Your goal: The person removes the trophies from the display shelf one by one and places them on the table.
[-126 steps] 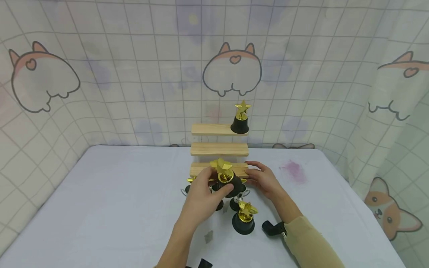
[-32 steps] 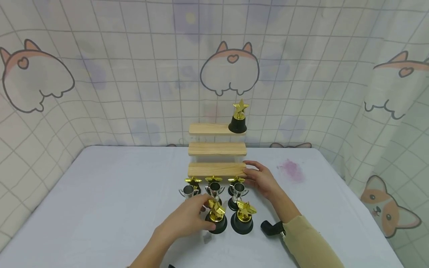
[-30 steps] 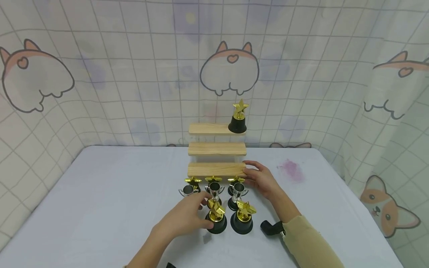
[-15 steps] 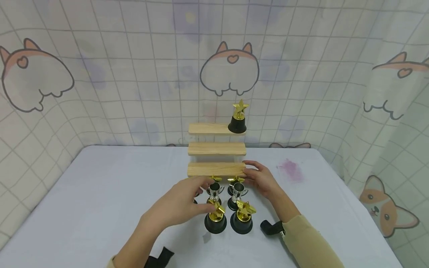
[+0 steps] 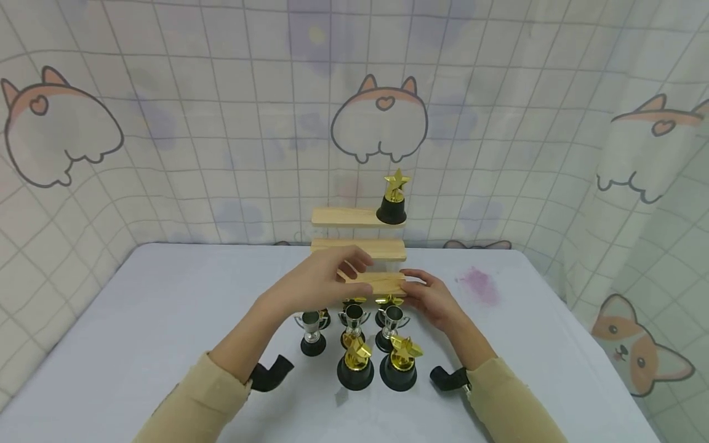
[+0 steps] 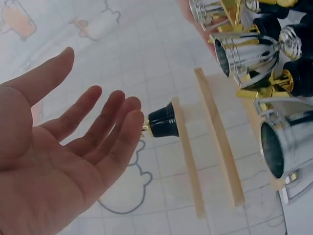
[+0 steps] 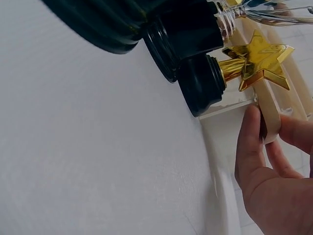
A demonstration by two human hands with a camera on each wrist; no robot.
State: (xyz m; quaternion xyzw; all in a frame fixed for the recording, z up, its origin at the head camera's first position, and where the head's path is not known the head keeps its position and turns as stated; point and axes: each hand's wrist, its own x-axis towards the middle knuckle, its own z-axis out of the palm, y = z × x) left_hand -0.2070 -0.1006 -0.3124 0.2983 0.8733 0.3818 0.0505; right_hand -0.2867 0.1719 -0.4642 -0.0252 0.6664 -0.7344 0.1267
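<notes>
My left hand (image 5: 318,280) hovers over the trophies, in front of a three-tier wooden shelf (image 5: 360,246). Its fingers are spread and loosely bent around nothing, as the left wrist view of the hand (image 6: 73,161) confirms. At the shelf's right side my right hand (image 5: 434,301) pinches the end of the lowest board (image 7: 268,110) between thumb and fingers. One gold star trophy (image 5: 392,209) stands on the top board's right end. Two more star trophies, a left one (image 5: 356,372) and a right one (image 5: 400,372), stand upright nearest me.
Behind these, a row of silver cup trophies (image 5: 312,332) stands on the white table (image 5: 166,344). Further star trophies (image 5: 389,301) are close to the shelf, partly hidden. A patterned cloth (image 5: 244,123) hangs behind. Black wrist-worn pieces (image 5: 271,374) show at both sleeves.
The star trophy my left hand carried now stands in the front row, released. That hand has since risen and moved away toward the shelf. My right hand has kept its grip on the board.
</notes>
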